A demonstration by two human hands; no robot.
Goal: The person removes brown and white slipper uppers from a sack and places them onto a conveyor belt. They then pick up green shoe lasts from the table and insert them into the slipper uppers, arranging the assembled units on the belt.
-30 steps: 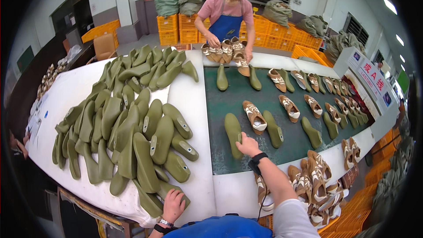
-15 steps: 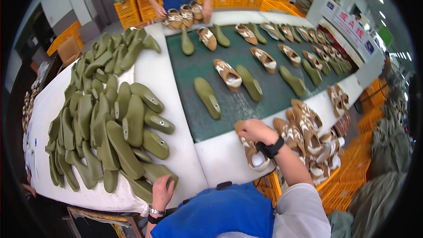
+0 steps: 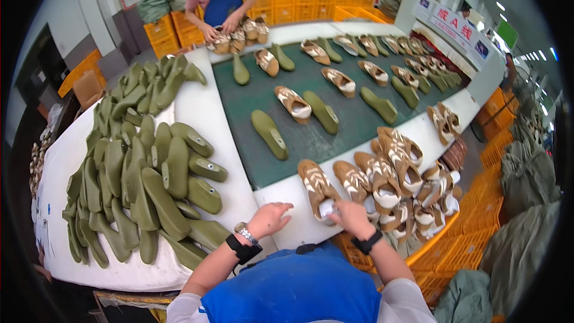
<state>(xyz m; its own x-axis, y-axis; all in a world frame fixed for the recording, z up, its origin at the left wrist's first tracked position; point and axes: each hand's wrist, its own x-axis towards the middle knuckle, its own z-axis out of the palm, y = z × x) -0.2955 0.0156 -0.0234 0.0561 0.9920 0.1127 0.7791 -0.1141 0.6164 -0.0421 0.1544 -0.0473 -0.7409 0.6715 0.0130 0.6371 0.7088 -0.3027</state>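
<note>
A brown and white shoe (image 3: pixel 314 182) lies on the white table edge in front of me, its toe pointing away. My right hand (image 3: pixel 351 218) grips its heel end with the fingers at the opening, where something white shows inside. To the left of that heel, my left hand (image 3: pixel 270 220) hangs above the white edge, empty, its fingers stretched toward the shoe. More brown and white shoes (image 3: pixel 385 170) are heaped just right of it. On my left, a large pile of green shoe lasts (image 3: pixel 161 203) covers the white tabletop.
Shoes and green lasts stand in rows on the dark green conveyor belt (image 3: pixel 239 125). Across the table, a person in a blue apron (image 3: pixel 224 6) handles several shoes. Orange crates (image 3: pixel 478 227) and grey-green sacks (image 3: pixel 520 245) stand at the right; a white sign panel (image 3: pixel 451 24) rises behind the belt.
My left hand has left the lasts and come right, toward the shoe. The right hand has shifted from the shoe's toe to its heel. The view has turned slightly.
</note>
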